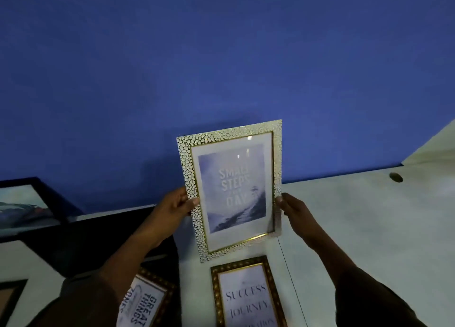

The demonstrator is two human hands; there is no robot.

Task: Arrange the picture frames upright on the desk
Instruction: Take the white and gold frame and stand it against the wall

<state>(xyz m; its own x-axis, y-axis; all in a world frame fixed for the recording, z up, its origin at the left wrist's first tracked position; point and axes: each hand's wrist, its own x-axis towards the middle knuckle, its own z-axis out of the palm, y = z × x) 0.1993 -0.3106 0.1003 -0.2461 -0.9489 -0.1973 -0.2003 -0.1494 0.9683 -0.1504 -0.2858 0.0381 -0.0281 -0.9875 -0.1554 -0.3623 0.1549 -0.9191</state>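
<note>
White desk (357, 228) against blue wall (221, 55), framed prints lying flat.

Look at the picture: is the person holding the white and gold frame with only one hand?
No. The left hand grips the left edge of the white and gold frame and the right hand grips its right edge.

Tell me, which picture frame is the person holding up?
The white pebbled frame reading "Small Steps", gripped by the left hand and right hand. The two gold-brown frames, "Success" and "Great Things", lie flat below.
</note>
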